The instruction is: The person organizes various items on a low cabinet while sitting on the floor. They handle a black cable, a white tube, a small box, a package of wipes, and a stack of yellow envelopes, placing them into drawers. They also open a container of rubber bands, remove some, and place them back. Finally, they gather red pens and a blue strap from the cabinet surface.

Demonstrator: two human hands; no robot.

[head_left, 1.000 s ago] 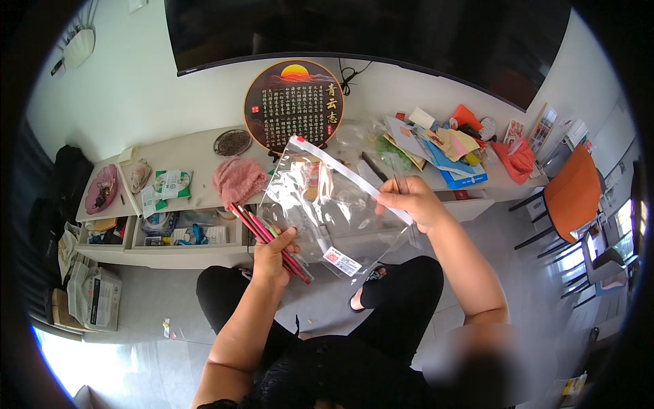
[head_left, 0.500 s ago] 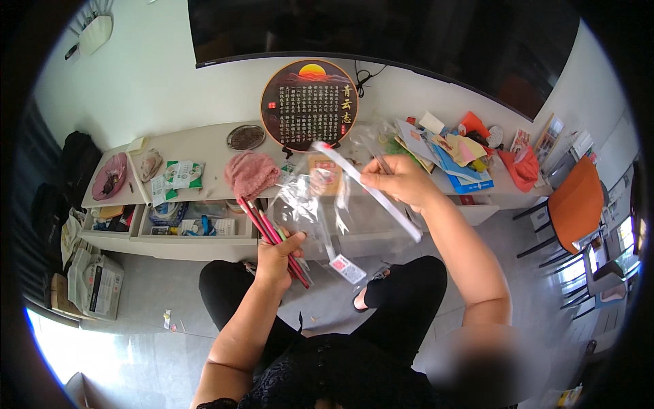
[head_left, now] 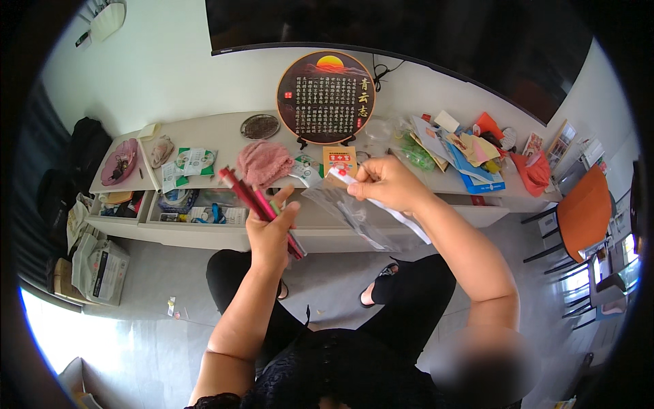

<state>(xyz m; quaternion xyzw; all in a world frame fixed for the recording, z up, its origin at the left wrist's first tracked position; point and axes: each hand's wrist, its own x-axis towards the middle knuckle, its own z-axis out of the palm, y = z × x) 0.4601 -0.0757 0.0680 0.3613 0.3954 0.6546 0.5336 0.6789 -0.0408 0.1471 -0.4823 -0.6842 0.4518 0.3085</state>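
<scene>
Several red, pink and green pens or pencils (head_left: 246,189) lie in a bundle across my left hand (head_left: 270,237), held at the palm with the thumb and forefinger partly lifted. Their exact kind is blurred. My right hand (head_left: 392,187) pinches the white top strip of a clear plastic bag (head_left: 357,213), which slants down below the fingers, apart from my left hand. Just behind the hands, a fluffy pink cloth (head_left: 264,163) and an orange-yellow packet (head_left: 340,159) rest on the long cabinet top (head_left: 211,129).
Two drawers stand pulled out at the left, the larger drawer (head_left: 197,217) filled with small items. A round plaque (head_left: 325,95) stands upright at the back. Papers and a red bag (head_left: 530,172) crowd the right end. An orange chair (head_left: 582,211) is at the right.
The plastic bag has swung right, away from my left hand, and hangs narrower. My left hand has risen slightly with the bundle, its fingers loosened. The view has shifted a little.
</scene>
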